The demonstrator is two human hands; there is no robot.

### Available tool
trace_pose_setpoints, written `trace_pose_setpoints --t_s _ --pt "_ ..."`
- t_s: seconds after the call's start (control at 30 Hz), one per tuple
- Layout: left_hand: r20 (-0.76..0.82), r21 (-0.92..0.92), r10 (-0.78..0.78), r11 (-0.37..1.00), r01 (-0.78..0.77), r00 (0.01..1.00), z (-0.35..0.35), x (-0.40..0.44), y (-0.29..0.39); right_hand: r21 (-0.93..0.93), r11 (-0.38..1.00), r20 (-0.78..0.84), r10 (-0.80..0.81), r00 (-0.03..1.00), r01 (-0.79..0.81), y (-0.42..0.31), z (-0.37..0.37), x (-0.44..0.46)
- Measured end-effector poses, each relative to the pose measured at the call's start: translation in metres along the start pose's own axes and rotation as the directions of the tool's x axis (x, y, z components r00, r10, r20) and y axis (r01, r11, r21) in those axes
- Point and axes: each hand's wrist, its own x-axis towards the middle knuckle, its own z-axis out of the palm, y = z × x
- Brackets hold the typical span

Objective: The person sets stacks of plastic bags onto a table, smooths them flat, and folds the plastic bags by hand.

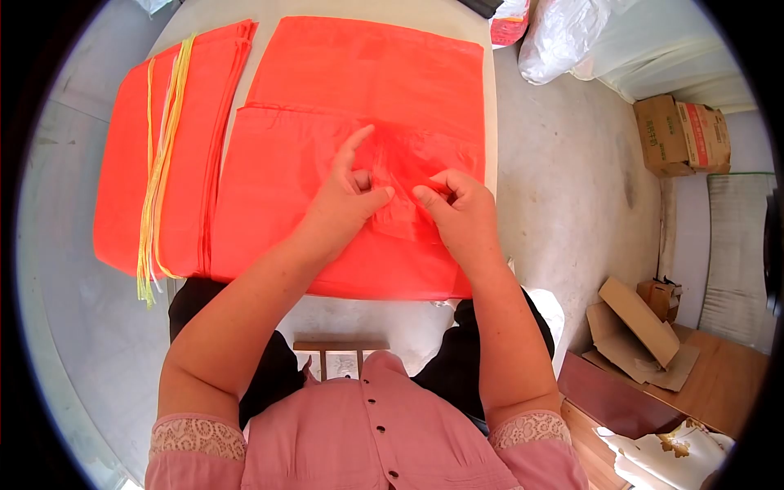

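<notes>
A thin, shiny red plastic sheet (278, 180), perhaps a bag, lies on the table in front of me, on top of more red plastic. Creases gather in it between my hands. My left hand (347, 192) has its index finger stretched out, while the thumb and curled fingers pinch the sheet. At the right, my right hand (464, 208) grips a bunched fold of the same sheet between thumb and fingers. To the left rests a stack of folded red plastic (122, 163), with a bundle of yellow and white strings (163, 155) laid across it.
The pale table (216, 10) has a rounded edge. A wooden stool (339, 346) shows below it. On the right are a cardboard box (682, 135), an opened carton (637, 335) on a brown wooden surface (719, 367), and a white plastic bag (559, 37) near the top.
</notes>
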Motion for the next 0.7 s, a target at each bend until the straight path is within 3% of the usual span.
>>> trace_pose_setpoints --t_s 0.43,0.53,0.63,0.7 --pt "0.070 0.135 0.006 0.991 -0.015 0.998 -0.006 0.003 -0.006 0.043 0.999 -0.030 0.014 0.999 -0.012 0.001 0.003 0.001" --pt "0.038 0.092 -0.018 0.996 0.015 0.999 -0.002 0.001 -0.004 0.079 0.996 -0.174 -0.024 0.984 0.039 0.012 -0.002 0.008" --pt "0.024 0.088 -0.023 0.996 0.021 0.999 0.002 0.000 0.000 0.160 0.974 -0.355 -0.098 0.930 0.163 0.020 -0.014 0.016" --pt "0.026 0.084 -0.019 0.996 0.016 0.999 0.001 0.001 -0.002 -0.017 0.918 -0.395 -0.370 0.841 0.396 0.019 -0.022 0.015"
